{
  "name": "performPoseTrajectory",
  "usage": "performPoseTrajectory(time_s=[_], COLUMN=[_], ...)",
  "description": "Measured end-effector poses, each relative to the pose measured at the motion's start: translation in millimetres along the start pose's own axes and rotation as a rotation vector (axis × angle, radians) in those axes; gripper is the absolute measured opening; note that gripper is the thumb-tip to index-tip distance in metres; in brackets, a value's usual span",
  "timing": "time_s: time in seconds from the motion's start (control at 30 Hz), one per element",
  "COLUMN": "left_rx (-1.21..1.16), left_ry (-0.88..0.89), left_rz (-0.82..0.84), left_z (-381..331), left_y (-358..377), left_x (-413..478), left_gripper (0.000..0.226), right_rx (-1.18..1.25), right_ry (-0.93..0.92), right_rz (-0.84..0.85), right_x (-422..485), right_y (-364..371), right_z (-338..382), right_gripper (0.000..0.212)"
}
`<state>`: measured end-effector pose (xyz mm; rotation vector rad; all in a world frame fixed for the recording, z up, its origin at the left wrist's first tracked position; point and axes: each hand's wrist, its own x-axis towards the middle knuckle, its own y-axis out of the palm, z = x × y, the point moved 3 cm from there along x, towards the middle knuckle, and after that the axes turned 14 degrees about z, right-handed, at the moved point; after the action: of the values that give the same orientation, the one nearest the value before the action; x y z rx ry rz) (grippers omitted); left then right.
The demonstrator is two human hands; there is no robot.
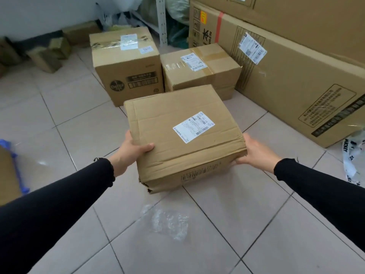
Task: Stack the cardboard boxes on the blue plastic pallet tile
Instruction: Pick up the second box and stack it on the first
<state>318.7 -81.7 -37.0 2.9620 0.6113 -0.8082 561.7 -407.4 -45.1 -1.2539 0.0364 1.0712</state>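
Brown cardboard fills the middle of the view: a flat box [183, 135] with a white label on its lid is gripped between the two hands, above the floor and tilted a little. The left hand [132, 148] clamps the near left corner, thumb lying over the top edge. The right hand [254, 150] presses on the right side, its fingers curling under the lower edge, where they are hidden.

Just beyond the grip, two more boxes stand on the floor side by side and touching: a taller box [126, 64] on the left hand's side and a lower, taped box [201, 68] on the right hand's side. They are probably yet to be moved. Off to the left, well away from the grip, a strip of blue [18, 171] shows at the picture's edge beside another piece of cardboard; this may be the pallet tile, but too little shows to be sure, or to tell how much is stacked there. So the task looks to be midway at most, with this box in carry.

The floor [227, 224] is pale glossy tile with dark joints. A scrap of clear plastic wrap [167, 222] lies below the held box, and could slip underfoot. To the right of the grip a very large carton [286, 72] stands along the wall.
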Motion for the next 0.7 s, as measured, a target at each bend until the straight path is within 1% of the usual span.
performPoseTrajectory(time_s=[0.2,0.3,0.37,0.47,0.57,0.7], left_rx=[0.023,0.003,-0.010,-0.012,0.003,-0.023], left_ry=[0.082,0.105,0.131,0.187,0.211,0.121], left_rz=[-0.157,-0.295,-0.391,-0.541,-0.634,-0.713], left_z=[-21.8,-28.4,-32.1,-40.8,-43.4,-16.4], left_y=[-109.4,-174.4,-215.6,-278.6,-338.8,-407.9], left_x=[-84.5,-131.9,-167.9,-228.9,-287.6,-354.7], left_gripper=[0.089,0.091,0.085,0.070,0.065,0.063], right_rx=[-0.046,-0.061,-0.069,-0.072,-0.060,-0.059], right_ry=[-0.196,-0.306,-0.376,-0.495,-0.615,-0.743], right_rz=[-0.040,-0.077,-0.097,-0.144,-0.179,-0.179], right_x=[-15.9,-18.9,-23.4,-34.9,-42.2,-46.6], right_y=[-8.1,-10.0,-11.8,-15.8,-7.6,31.4], right_z=[131.1,208.5,262.2,346.8,429.9,531.5], right_gripper=[0.078,0.076,0.076,0.085,0.086,0.080])
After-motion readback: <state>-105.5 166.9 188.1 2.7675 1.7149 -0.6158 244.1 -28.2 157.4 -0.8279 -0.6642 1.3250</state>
